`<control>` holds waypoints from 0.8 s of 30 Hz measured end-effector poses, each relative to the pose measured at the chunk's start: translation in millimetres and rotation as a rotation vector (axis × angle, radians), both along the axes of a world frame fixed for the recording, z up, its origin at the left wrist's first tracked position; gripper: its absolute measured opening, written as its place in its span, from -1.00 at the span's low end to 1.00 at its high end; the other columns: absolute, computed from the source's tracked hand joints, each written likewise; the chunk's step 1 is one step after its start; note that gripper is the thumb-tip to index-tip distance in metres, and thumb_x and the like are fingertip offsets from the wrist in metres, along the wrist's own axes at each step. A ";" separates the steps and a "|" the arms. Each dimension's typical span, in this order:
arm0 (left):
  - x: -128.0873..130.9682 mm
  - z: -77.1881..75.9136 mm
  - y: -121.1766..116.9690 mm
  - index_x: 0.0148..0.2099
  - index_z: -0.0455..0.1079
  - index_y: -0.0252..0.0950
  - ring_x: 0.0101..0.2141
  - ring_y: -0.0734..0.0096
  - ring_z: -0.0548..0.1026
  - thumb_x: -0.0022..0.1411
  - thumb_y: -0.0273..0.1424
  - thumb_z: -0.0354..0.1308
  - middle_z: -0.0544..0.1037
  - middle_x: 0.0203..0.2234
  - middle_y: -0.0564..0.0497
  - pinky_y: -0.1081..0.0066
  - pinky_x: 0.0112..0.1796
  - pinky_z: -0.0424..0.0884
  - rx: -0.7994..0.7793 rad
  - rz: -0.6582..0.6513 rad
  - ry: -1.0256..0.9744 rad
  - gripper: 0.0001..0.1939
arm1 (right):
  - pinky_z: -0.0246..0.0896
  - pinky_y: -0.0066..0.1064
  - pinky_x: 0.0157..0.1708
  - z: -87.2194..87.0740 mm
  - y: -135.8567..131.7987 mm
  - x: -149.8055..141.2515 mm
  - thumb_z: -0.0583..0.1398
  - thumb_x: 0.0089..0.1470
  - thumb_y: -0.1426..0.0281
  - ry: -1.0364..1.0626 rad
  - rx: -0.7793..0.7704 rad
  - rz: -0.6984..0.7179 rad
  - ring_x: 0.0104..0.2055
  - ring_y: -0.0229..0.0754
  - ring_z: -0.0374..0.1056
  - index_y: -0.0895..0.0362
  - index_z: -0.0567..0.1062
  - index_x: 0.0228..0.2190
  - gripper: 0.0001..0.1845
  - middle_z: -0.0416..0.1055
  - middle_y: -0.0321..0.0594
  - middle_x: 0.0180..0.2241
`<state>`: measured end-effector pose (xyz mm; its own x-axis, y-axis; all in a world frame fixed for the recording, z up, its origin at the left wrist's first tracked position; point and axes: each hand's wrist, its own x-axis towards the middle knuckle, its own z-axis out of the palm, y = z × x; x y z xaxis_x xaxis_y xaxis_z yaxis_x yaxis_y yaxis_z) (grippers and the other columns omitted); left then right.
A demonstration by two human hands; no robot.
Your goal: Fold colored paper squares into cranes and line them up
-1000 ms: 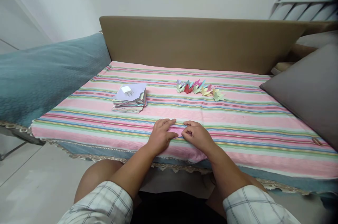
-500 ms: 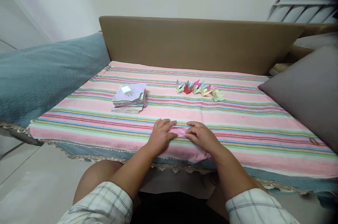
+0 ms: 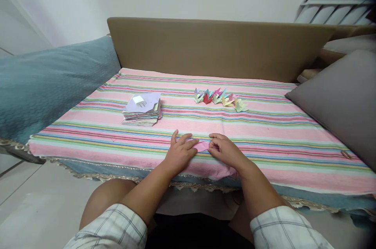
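A small piece of folded pink paper [image 3: 202, 146] lies on the striped cloth between my hands. My left hand [image 3: 181, 152] rests over its left end, fingers spread and lying flat, the thumb and forefinger on the paper. At the right end, my right hand [image 3: 223, 150] has its thumb and forefinger pinched at the paper's tip. The paper's left part is hidden under my left fingers.
A stack of paper squares [image 3: 141, 118] stands to the left, topped by a white plug adapter [image 3: 139, 101]. Several folded paper cranes [image 3: 217, 98] sit in rows beyond my hands. The striped cloth [image 3: 264, 135] covers the sofa seat. A grey cushion [image 3: 343, 96] leans at the right.
My left hand has spread its fingers more and shifted slightly over the pink paper. My right hand keeps its pinch at the right end. The view has shifted a little.
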<state>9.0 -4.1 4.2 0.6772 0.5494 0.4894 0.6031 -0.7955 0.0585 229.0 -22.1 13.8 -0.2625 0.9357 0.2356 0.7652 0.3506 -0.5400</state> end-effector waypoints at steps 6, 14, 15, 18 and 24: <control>0.4 1.5 -0.6 -0.30 0.48 -0.04 0.05 0.20 0.31 0.19 -0.39 0.14 0.51 -0.07 0.12 -0.22 0.13 -0.23 -0.058 0.028 -0.007 -0.88 | 0.17 -0.27 -0.09 -2.0 4.7 -11.9 0.17 0.00 0.30 0.050 0.062 -0.124 -0.10 -0.11 0.31 0.11 0.44 -0.39 -0.87 0.43 -0.17 -0.22; -1.1 -1.6 2.7 -0.22 0.47 0.03 -0.04 0.27 0.39 0.24 -0.36 0.08 0.55 -0.13 0.15 -0.19 0.13 -0.31 -0.077 0.049 -0.031 -0.83 | 0.16 -0.23 -0.06 -7.9 7.4 -17.6 0.20 -0.05 0.42 -0.004 0.070 -0.154 -0.05 -0.08 0.28 0.09 0.51 -0.44 -0.93 0.41 -0.13 -0.13; -1.3 -1.9 3.1 -0.21 0.46 0.04 -0.05 0.27 0.40 0.25 -0.36 0.08 0.55 -0.14 0.15 -0.19 0.13 -0.31 -0.078 0.049 -0.039 -0.83 | 0.16 -0.24 -0.06 -7.6 7.3 -17.0 0.20 -0.04 0.44 -0.007 0.072 -0.132 -0.05 -0.09 0.29 0.09 0.52 -0.43 -0.92 0.41 -0.13 -0.12; -2.0 -2.6 4.1 -0.18 0.46 0.05 -0.07 0.28 0.41 0.25 -0.36 0.07 0.56 -0.16 0.15 -0.18 0.13 -0.32 -0.087 0.048 -0.062 -0.80 | 0.19 -0.26 -0.07 -6.7 6.6 -13.9 0.18 -0.02 0.48 -0.023 0.064 -0.053 -0.09 -0.12 0.31 0.09 0.53 -0.41 -0.88 0.42 -0.15 -0.13; -4.3 -2.5 4.4 -0.16 0.46 0.03 -0.08 0.28 0.41 0.24 -0.40 0.07 0.56 -0.15 0.11 -0.17 0.13 -0.35 -0.118 0.050 -0.055 -0.78 | 0.22 -0.27 -0.05 -11.5 2.8 -5.3 0.15 0.06 0.47 -0.076 0.124 0.009 -0.06 -0.13 0.30 0.05 0.56 -0.29 -0.80 0.43 -0.16 -0.11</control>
<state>4.7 0.3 1.7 0.6211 0.6380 0.4553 0.6354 -0.7499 0.1841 223.7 -19.3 2.3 -0.2922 0.8983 0.3282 0.7986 0.4180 -0.4331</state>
